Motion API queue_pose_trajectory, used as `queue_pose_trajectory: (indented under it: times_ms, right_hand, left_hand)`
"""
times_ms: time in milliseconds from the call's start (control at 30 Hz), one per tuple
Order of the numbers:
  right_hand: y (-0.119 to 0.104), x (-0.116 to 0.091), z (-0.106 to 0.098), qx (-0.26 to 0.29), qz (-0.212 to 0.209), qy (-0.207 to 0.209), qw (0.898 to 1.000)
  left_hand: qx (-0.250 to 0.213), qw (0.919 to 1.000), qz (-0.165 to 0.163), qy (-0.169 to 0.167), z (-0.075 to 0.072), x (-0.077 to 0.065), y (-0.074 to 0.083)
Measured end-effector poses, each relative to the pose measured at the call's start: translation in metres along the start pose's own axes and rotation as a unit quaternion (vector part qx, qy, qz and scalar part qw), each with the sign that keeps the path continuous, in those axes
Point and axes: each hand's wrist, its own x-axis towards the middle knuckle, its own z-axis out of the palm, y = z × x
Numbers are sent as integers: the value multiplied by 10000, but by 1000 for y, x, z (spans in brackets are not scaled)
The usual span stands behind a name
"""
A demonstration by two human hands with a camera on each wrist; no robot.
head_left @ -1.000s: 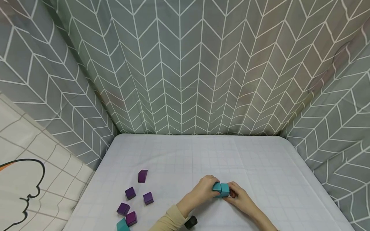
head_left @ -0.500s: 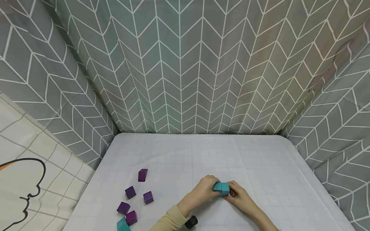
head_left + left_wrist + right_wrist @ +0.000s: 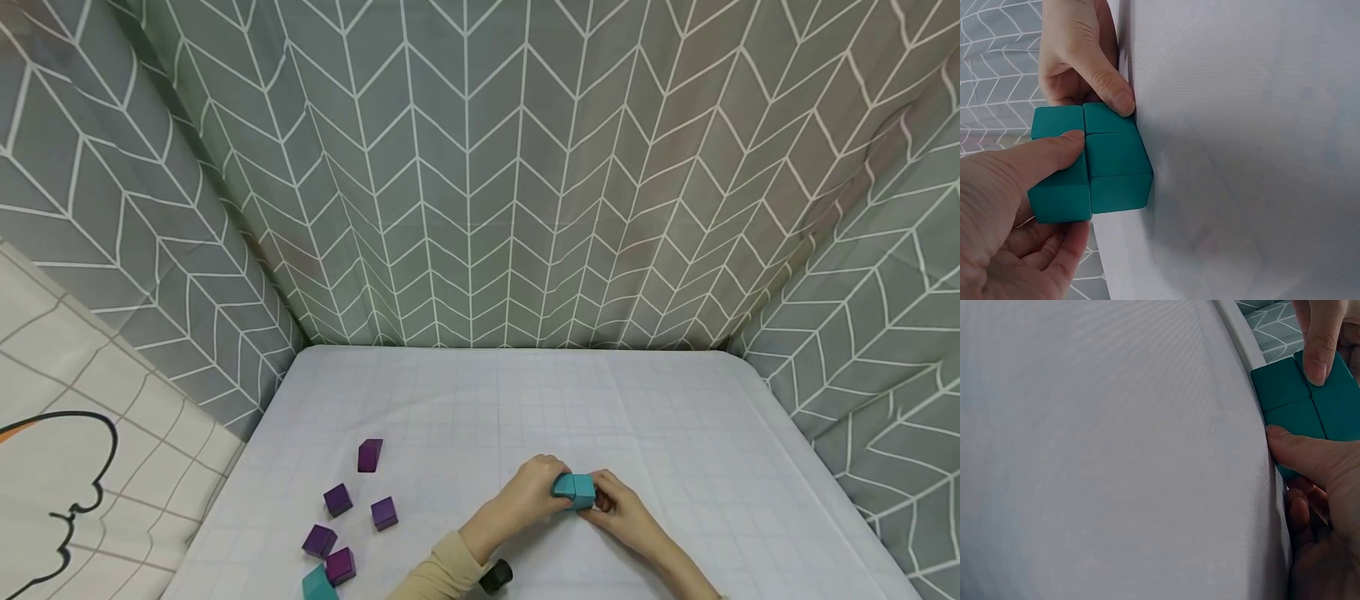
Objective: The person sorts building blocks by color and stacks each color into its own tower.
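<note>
Several teal blocks (image 3: 582, 492) sit face to face in a compact cluster between my two hands, on or just above the white tabletop. From the left side, my left hand (image 3: 525, 496) pinches the cluster, its thumb lying across the front face in the left wrist view. My right hand (image 3: 626, 521) grips the opposite side, with its thumb on one edge block (image 3: 1291, 415) in the right wrist view. Thin seams show between the blocks in the left wrist view, where the taller left part (image 3: 1060, 194) meets the right part (image 3: 1116, 153). The fingers behind the cluster are partly hidden.
Several purple blocks (image 3: 385, 514) lie scattered on the left of the white table (image 3: 675, 417). Another teal block (image 3: 318, 583) is at the front left edge of the view. A small black cylindrical object (image 3: 496, 577) lies beside the left forearm. Patterned grey curtains (image 3: 495, 208) enclose the table.
The teal blocks have closed up slightly: a small step and gap between the left and right parts a second ago is now a thin seam. Both hands keep their places.
</note>
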Motion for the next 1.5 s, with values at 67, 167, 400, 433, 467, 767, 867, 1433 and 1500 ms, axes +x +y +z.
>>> queue_pose_trajectory:
  times_ms: [67, 167, 400, 433, 467, 767, 867, 1433, 1500]
  right_hand:
    - [-1, 0, 0, 4, 10, -5, 10000]
    - [-1, 0, 1, 4, 46, -3, 10000]
    - [12, 0, 5, -150, -27, 143, 9998]
    - [17, 0, 6, -185, -21, 145, 9997]
    - [21, 0, 7, -220, -14, 143, 9997]
    - [37, 1, 8, -225, 167, 109, 9995]
    - [37, 2, 8, -208, 272, 103, 9994]
    - [-3, 2, 1, -108, 419, 94, 9990]
    - [-3, 2, 1, -94, 356, 85, 9993]
  left_hand:
    - [52, 10000, 7, -47, -1, 0, 0]
    - [103, 9999, 76, -99, -4, -1, 0]
    - [111, 9989, 399, -211, -28, -4, 4]
    - [142, 9987, 422, -257, -32, -5, 5]
    - [155, 9984, 444, -301, -37, -6, 7]
    - [195, 9993, 304, 46, -93, -15, 4]
    - [168, 9988, 281, 352, -113, -21, -5]
    - [-105, 9780, -1176, 1721, -160, -106, -73]
    - [-15, 9744, -1275, 1851, -161, -117, -81]
